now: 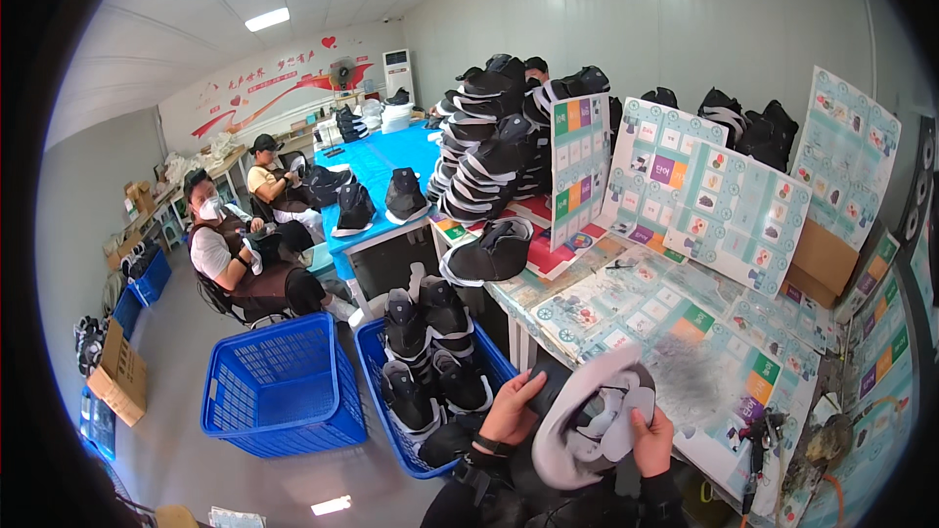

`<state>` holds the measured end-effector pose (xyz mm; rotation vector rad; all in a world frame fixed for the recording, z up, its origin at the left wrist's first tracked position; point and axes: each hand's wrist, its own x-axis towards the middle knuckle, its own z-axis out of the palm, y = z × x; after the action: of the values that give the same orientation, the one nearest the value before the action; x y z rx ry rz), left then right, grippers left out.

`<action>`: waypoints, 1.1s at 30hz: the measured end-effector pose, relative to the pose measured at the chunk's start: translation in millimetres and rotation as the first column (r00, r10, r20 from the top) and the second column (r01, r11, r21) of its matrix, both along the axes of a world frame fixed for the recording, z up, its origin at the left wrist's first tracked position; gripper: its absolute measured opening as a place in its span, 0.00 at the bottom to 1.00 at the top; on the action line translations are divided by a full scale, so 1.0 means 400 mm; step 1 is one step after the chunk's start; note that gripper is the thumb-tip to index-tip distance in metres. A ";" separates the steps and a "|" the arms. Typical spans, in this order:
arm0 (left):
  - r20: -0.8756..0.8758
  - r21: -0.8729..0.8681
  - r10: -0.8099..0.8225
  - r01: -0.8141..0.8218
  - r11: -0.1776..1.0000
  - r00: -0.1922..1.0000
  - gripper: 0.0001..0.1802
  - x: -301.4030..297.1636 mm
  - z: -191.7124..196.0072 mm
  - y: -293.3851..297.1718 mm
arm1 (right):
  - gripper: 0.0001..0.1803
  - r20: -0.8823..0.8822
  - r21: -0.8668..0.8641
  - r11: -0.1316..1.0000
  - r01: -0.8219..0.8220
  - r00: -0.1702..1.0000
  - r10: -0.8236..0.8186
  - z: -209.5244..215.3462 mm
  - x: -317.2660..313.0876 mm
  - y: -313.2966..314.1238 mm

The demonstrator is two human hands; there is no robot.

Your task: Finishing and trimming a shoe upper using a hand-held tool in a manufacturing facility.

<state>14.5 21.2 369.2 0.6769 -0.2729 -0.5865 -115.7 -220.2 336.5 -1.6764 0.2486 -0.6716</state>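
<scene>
A shoe upper (569, 435) with a broad pale grey rim and black outer parts is held low in front of me, its hollow facing up. My left hand (513, 411) grips its dark end, thumb raised along the edge. On the opposite side, my right hand (652, 440) pinches a pale rounded flap (640, 403) at the upper's opening. Whether that flap is a separate piece, I cannot tell. Just left of my hands, a blue basket (508, 367) holds several black shoe uppers (407, 389) with white edges.
A worktable covered with printed sheets (597, 308) carries a single shoe upper (492, 252), upright boards (738, 205) and a spray gun (755, 450). Behind stands a tall stack of shoe uppers (481, 171). Left are a blue basket (284, 381) and two seated people (230, 254) beside a blue-topped table (362, 161).
</scene>
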 end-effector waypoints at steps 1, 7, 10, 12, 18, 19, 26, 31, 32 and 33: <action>-0.048 -0.009 0.023 -0.024 1.000 0.999 0.18 -0.014 0.039 -0.034 | 0.10 -0.003 0.114 0.993 -0.005 1.000 0.005 -0.012 -0.010 0.002; 0.044 0.152 0.038 -0.044 0.987 0.998 0.26 0.009 0.046 -0.145 | 0.14 -0.136 0.502 0.862 0.065 0.991 0.004 0.016 -0.039 -0.040; 0.555 0.186 0.353 -0.526 0.830 0.753 0.35 -0.044 0.117 -0.160 | 0.19 -0.096 0.633 0.774 0.000 0.992 0.078 0.048 -0.007 -0.031; 0.775 0.274 0.251 -0.667 0.693 0.580 0.34 -0.094 0.210 -0.177 | 0.19 -0.112 0.681 0.731 0.050 0.993 0.036 0.063 0.010 -0.016; 0.979 0.149 -0.190 -0.887 0.436 0.071 0.27 -0.095 0.334 -0.442 | 0.20 -0.006 0.804 0.595 -0.022 0.999 0.046 0.095 -0.020 -0.058; 0.977 0.122 -0.210 -0.893 0.434 0.031 0.26 -0.069 0.328 -0.461 | 0.21 -0.002 0.808 0.587 -0.050 0.996 0.087 0.080 -0.010 -0.056; 0.949 0.048 -0.271 -0.772 0.634 -0.164 0.25 -0.030 0.363 -0.622 | 0.38 -0.187 -0.773 0.500 0.390 0.614 -0.767 0.125 -0.284 -0.343; 0.914 0.152 -0.367 -0.694 0.704 -0.172 0.26 0.054 0.284 -0.714 | 0.42 -0.350 -0.773 0.531 0.347 0.464 -0.814 0.052 -0.353 -0.513; 0.916 0.186 -0.377 -0.682 0.707 -0.140 0.25 0.068 0.263 -0.721 | 0.42 -0.407 -0.784 0.550 0.287 0.431 -0.806 0.024 -0.352 -0.534; 0.915 0.223 -0.388 -0.668 0.710 -0.108 0.25 0.071 0.255 -0.729 | 0.37 -0.342 -0.840 0.470 0.270 0.409 -0.846 0.012 -0.347 -0.543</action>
<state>42.9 -270.5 471.3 1.9114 -1.5393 0.3768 -254.4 -437.5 341.3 -2.5797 1.4884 -0.5904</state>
